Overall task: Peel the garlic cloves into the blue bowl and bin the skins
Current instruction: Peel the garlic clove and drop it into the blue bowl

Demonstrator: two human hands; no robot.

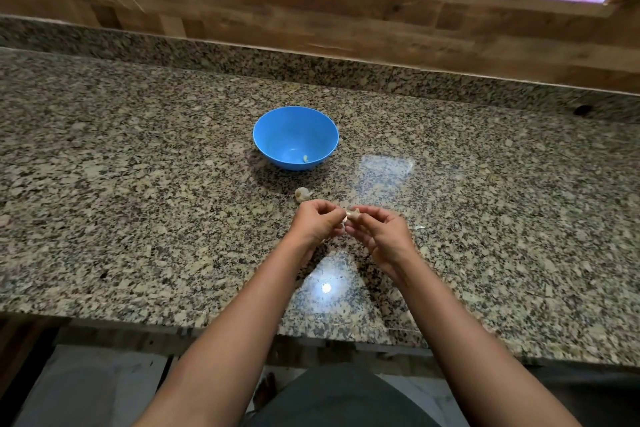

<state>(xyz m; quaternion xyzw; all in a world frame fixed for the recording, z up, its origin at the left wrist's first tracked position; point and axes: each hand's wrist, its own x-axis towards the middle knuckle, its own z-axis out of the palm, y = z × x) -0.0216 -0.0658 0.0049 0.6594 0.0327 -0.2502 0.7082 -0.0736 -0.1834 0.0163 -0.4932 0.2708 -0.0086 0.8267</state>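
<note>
This reads as a home kitchen: a speckled granite worktop (138, 184) runs along a wood-plank wall (311, 10) with a matching upstand (104, 42), and a blue plastic bowl (277, 128) and loose garlic (302, 194) sit on the stone.

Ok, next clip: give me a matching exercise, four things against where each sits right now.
Things: 1 peeled clove; 2 garlic piece; 3 clove being peeled; 4 skin scrap.
Places: A pinched between left hand and right hand; B on the counter, right of the right hand; C inside the blue bowl; D on the counter between bowl and hands.
Pairs: 1-C; 2-D; 3-A; 4-B.
</note>
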